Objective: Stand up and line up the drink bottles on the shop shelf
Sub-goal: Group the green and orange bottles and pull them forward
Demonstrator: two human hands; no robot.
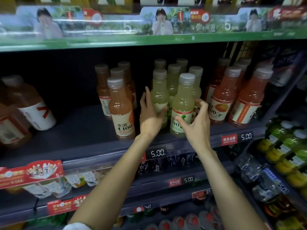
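Note:
Several pale yellow-green drink bottles stand in two rows at the middle of the dark shelf (79, 130). My right hand (197, 123) curls round the front yellow-green bottle (183, 97), thumb on its label and fingertips at its right side. My left hand (149, 117) has its fingers straight up along the left side of the yellow-green bottle behind (159, 95), with the thumb touching it low down. Orange bottles (121, 110) stand in a row just to the left. Pink-orange bottles (223, 97) stand in rows on the right.
Large orange bottles (28, 103) lean tilted at the shelf's far left, with a bare stretch of shelf between them and the orange row. A green banner shelf (149, 39) hangs above. Price tags (157, 153) line the front rail. Lower shelves and a rack of bottles (282, 163) at the right hold more drinks.

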